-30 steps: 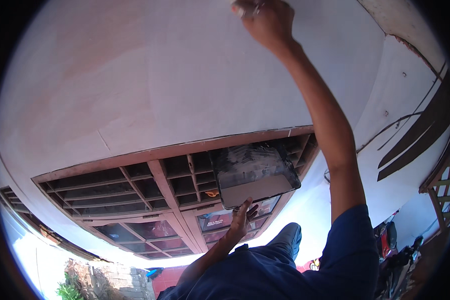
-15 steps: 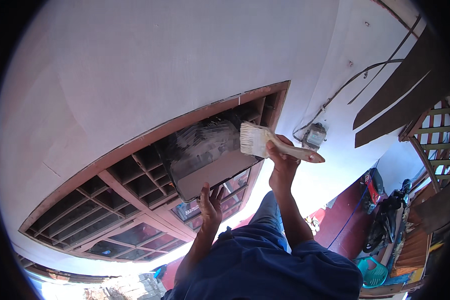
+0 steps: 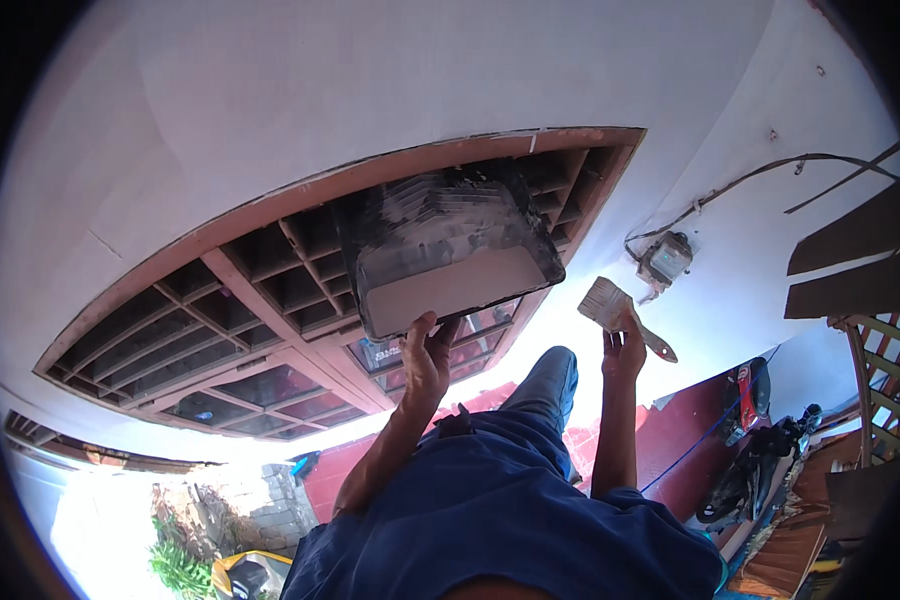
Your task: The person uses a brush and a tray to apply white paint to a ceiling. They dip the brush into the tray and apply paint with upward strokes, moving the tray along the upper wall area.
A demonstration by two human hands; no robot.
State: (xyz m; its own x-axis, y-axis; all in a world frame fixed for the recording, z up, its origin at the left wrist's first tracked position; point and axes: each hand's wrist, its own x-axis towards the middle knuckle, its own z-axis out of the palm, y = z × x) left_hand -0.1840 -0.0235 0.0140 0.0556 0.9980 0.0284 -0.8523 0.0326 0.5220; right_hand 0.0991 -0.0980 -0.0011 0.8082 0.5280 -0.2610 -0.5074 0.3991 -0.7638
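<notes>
A black paint tray [image 3: 560, 268] with pale, pinkish-grey paint pooled at its near end is held up before the window. My left hand [image 3: 427, 362] grips the tray's near edge, thumb over the rim and fingers beneath. Streaks of paint cover the ribbed far slope. To the right, my right hand [image 3: 624, 348] holds a wide paintbrush [image 3: 607, 303] by its wooden handle. The brush is apart from the tray, its pale, paint-coated bristles pointing up and left. The handle's end sticks out past my fingers to the lower right.
A pale painted wall [image 3: 370, 80] surrounds the pinkish wooden window frame [image 3: 260, 215]. An electric meter box [image 3: 665, 258] with a cable is fixed to the wall at right. A motorbike [image 3: 755, 470] stands on the red floor [image 3: 675, 440], near a wooden lattice [image 3: 875, 375].
My right hand has carried the brush away from the tray, to the right and lower. The tray stays in my left hand. My view has shifted.
</notes>
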